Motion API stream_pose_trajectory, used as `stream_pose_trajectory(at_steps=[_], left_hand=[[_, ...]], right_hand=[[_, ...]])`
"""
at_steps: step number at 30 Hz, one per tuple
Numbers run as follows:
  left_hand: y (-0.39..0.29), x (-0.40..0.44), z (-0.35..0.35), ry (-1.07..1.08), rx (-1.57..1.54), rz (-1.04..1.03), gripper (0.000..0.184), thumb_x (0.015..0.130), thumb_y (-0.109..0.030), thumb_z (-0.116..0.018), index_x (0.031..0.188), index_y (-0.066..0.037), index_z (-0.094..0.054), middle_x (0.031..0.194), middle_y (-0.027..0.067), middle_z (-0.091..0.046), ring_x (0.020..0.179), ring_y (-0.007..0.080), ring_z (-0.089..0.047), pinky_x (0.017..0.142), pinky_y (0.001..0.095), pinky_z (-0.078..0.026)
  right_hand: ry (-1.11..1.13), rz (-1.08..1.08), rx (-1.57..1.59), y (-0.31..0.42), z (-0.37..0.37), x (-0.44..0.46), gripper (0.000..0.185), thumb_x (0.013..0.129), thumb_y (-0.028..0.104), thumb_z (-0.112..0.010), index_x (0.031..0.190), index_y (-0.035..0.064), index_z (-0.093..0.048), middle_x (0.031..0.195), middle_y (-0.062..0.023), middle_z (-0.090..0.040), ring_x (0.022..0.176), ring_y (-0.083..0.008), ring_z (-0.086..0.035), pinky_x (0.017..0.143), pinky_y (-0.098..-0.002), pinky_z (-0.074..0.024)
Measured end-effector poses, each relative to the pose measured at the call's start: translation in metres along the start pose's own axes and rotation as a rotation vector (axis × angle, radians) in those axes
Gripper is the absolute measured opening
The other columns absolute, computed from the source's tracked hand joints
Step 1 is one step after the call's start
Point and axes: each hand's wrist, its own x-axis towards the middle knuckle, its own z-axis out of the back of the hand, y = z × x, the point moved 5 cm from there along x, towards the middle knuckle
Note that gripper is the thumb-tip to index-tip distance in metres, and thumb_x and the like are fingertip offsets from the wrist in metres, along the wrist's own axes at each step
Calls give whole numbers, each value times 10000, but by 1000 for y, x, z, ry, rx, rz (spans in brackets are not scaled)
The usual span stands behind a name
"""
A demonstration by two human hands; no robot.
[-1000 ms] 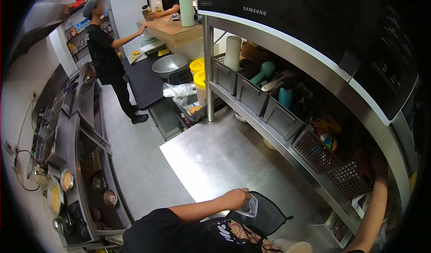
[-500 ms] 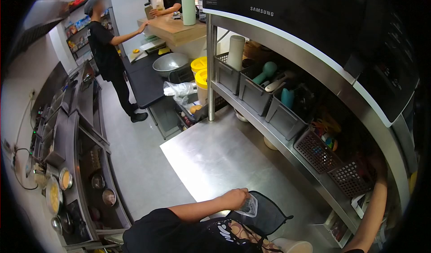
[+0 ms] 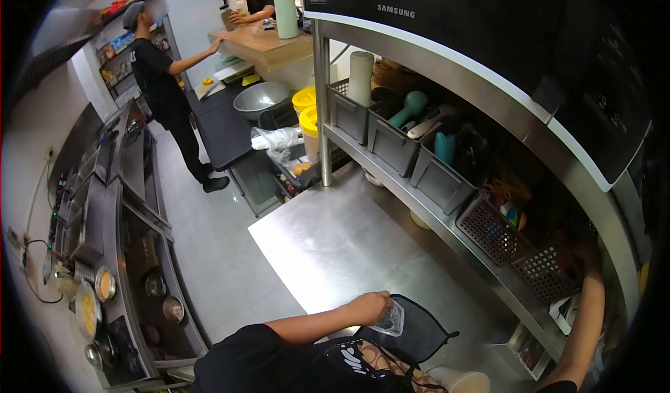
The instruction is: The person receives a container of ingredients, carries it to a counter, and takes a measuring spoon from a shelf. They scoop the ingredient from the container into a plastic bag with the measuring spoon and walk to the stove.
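My left hand [image 3: 370,308] is closed on the edge of a small clear plastic container [image 3: 395,321]. Beneath the container lies a black fabric mat [image 3: 423,332] with a loop at one corner, close to the front of my body. My right hand [image 3: 587,252] reaches into the shelf, at the far side of a brown perforated basket [image 3: 549,273]. Its fingers are lost in shadow behind the basket, so what they touch is hidden. Beside it stands another brown basket [image 3: 493,232] with small colourful items.
A steel counter [image 3: 321,232] spreads in front of me. Grey bins [image 3: 442,178] of utensils line the shelf under a Samsung microwave [image 3: 447,23]. A pale tub [image 3: 460,380] stands near my body. One person [image 3: 164,79] stands in the aisle; another [image 3: 259,4] is behind the wooden counter.
The view has shifted slightly. My left hand keeps the clear container over the black mat, and my right hand stays by the brown basket, its wrist a little changed in position.
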Motion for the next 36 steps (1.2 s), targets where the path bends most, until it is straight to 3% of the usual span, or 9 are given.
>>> stream_pose_trajectory(at_steps=[15,21,24,26,31,36], left_hand=[[4,1,-1,16,13,24,199,764,-89,-498,897,-32,-634,931,173,-581,823,344,-613,751,411,-496],[13,-3,-5,5,42,30,151,765,-103,-512,842,-21,-613,922,166,-589,816,330,-614,738,412,-495],[14,2,-9,75,128,-132,145,784,-89,-524,884,-33,-614,884,172,-579,814,352,-587,725,409,-488],[4,2,2,-5,82,-113,92,745,-106,-551,771,-27,-590,825,163,-599,788,327,-608,704,419,-500],[-9,0,17,-43,12,-16,151,766,-87,-559,885,-41,-640,877,167,-604,781,359,-603,705,400,-510],[-14,5,19,-32,-2,-11,172,756,-66,-565,899,-28,-653,904,171,-608,785,349,-612,734,390,-509]], right_hand=[[-65,63,-68,1,-7,6,548,820,373,-592,1246,47,-487,1195,-208,-535,1145,-375,-472,939,-441,-395],[-187,29,-104,-10,3,4,556,801,368,-616,1242,52,-495,1193,-193,-543,1138,-356,-483,942,-430,-392],[-311,-33,-132,2,35,-17,547,802,353,-615,1243,51,-494,1196,-190,-543,1140,-349,-484,945,-425,-390],[-402,-85,-148,14,54,-28,542,803,343,-613,1243,51,-494,1197,-188,-543,1141,-345,-484,948,-422,-388],[-615,-109,-167,29,88,-35,528,804,318,-610,1244,49,-493,1201,-182,-544,1144,-334,-486,954,-415,-384],[-678,-102,-170,33,97,-44,515,806,292,-607,1245,48,-492,1205,-177,-544,1147,-322,-488,961,-407,-380]])
